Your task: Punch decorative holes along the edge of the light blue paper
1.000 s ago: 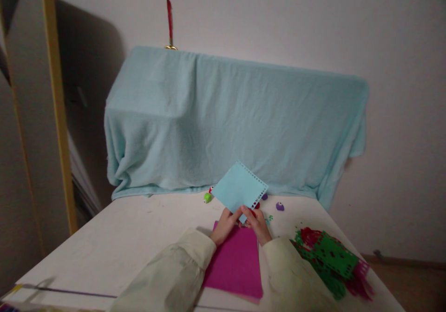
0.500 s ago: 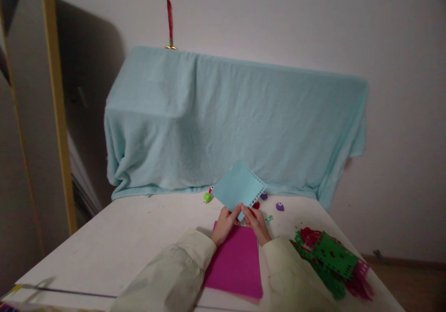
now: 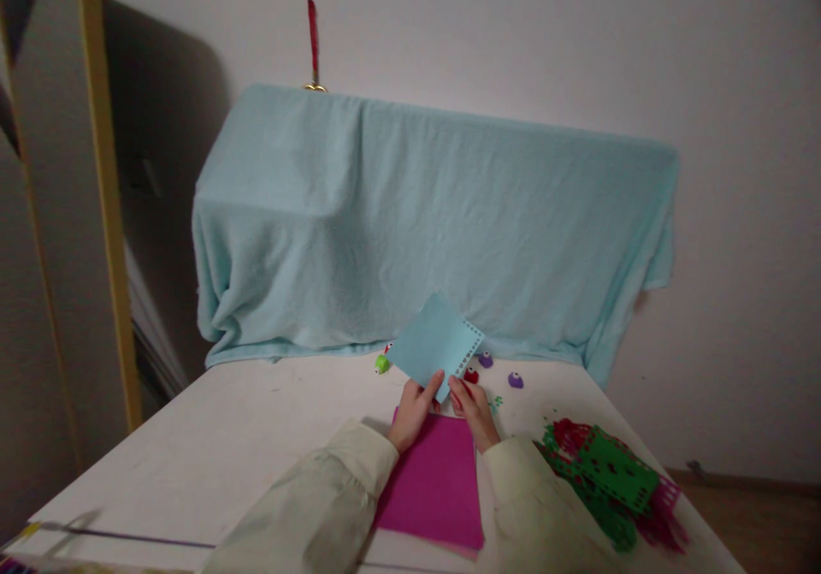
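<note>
Seen from our own head camera, we lift a light blue paper sheet [image 3: 431,345] off the worktop [image 3: 244,437], tilted like a diamond so its punched, lace-like border, on the upper right side, faces us for inspection. Our left hand [image 3: 414,411] takes the sheet's lower corner, the thumb on the front face and the grip pressed together on the paper; our right hand [image 3: 473,410] meets that same corner from the other side, its fingers curled around something small and red that we cannot make out, so we cannot tell whether that grip pinches the sheet itself.

Directly below the blue sheet lies a stack of magenta paper [image 3: 436,482], flat on the worktop and squared toward us, ready under our wrists. Behind the blue sheet sit small craft punches: a green punch [image 3: 382,363] to its left, a red punch [image 3: 471,375] and two purple punches [image 3: 515,379] to its right, all close to the sheet's far edges. Right of the magenta stack, well apart from the blue sheet, a heap of green and red cut paper [image 3: 609,471] spreads toward the worktop's right edge.

Beyond the punches, a pale blue cloth [image 3: 398,215] drapes a bulky shape and closes off the far side. Left of the blue sheet the worktop lies bare, the widest room for swinging the paper
</note>
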